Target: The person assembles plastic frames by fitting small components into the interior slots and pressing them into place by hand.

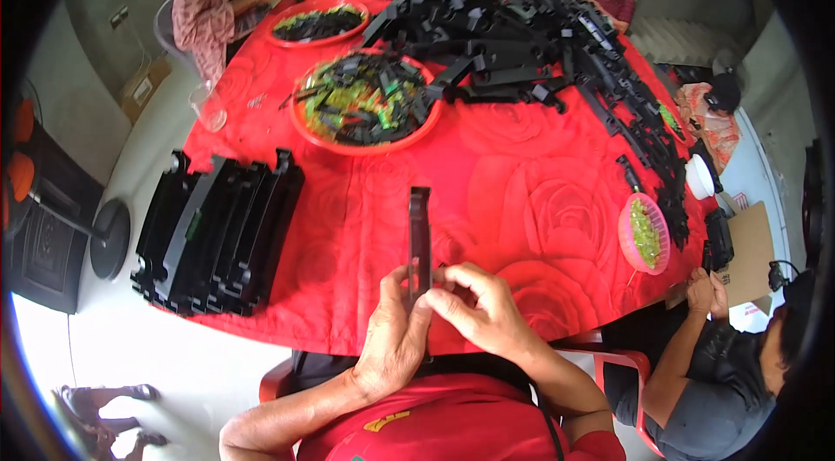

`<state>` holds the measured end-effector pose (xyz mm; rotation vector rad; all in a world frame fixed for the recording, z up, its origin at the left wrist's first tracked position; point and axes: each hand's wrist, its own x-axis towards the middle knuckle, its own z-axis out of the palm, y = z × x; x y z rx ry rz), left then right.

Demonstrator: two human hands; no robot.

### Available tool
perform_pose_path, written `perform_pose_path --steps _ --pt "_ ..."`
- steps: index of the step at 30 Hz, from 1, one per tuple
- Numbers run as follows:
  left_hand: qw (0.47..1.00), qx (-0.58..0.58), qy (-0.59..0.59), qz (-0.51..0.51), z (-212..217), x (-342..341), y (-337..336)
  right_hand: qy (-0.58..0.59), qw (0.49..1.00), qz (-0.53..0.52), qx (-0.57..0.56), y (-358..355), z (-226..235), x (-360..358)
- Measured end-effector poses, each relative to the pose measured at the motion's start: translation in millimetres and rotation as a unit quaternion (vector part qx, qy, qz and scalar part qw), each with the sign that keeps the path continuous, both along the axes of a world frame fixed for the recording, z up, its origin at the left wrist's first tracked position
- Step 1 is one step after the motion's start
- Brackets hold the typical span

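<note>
Hands (439,313) grip black strip (420,239) — stacked black parts (217,230) left, red tray (365,104) ahead.

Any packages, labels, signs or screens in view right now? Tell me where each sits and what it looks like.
Flat brown cardboard sheet: at the right edge beyond the table, plain, with nothing readable.
Brown cardboard box: on the floor at the upper left by the wall, partly hidden.
No screens or signs show, and no label can be made out on the long black part that the left hand and right hand hold.
</note>
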<state>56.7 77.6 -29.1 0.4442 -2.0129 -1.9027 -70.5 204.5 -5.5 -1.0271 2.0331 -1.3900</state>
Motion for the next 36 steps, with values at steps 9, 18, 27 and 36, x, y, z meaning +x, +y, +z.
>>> perform_pose_path --steps 9,18,27,36 --pt "0.997 -0.019 -0.039 -0.067 7.5 7.6 -13.9 0.125 0.989 -0.012 0.080 9.6 14.1 -23.1" --pt "0.921 -0.389 0.013 -0.017 35.0 3.6 -77.9 0.356 0.893 0.238 0.137 -4.4 29.8 -33.2" --pt "0.926 -0.354 -0.062 -0.114 16.6 10.9 -72.1 0.297 0.938 0.174 0.049 11.1 29.6 -43.2" --pt "0.906 -0.358 -0.126 -0.186 19.4 2.2 -66.8 0.089 0.994 0.048 0.036 54.0 19.2 -7.3"
